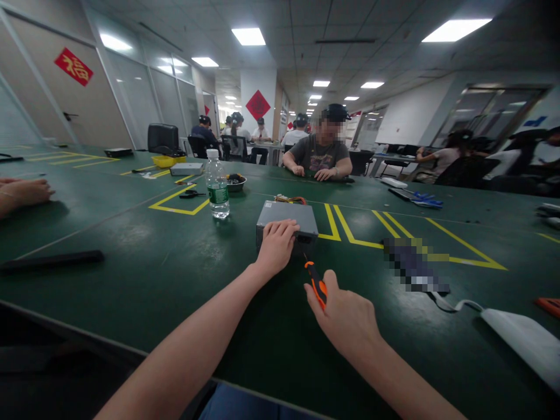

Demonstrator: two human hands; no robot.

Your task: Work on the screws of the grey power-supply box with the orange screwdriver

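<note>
A grey computer power supply unit (286, 213) sits on the green table, its near face with the socket turned toward me. My left hand (278, 245) grips its left part, fingers over the top and the near edge. In my right hand (345, 315) is a screwdriver (315, 284) with an orange and black handle. Its thin shaft points up at the near face of the unit. Whether the tip touches the unit I cannot tell. Coloured wires (289, 199) stick out behind the unit.
Left of the unit stand a water bottle (217, 189) and a metal bowl (236, 183). A black bar (51, 262) lies at the left. A white mask (522, 338) and a blurred dark object (413, 265) lie at the right. A person (321, 146) sits opposite; another person's hand (26, 194) rests at far left.
</note>
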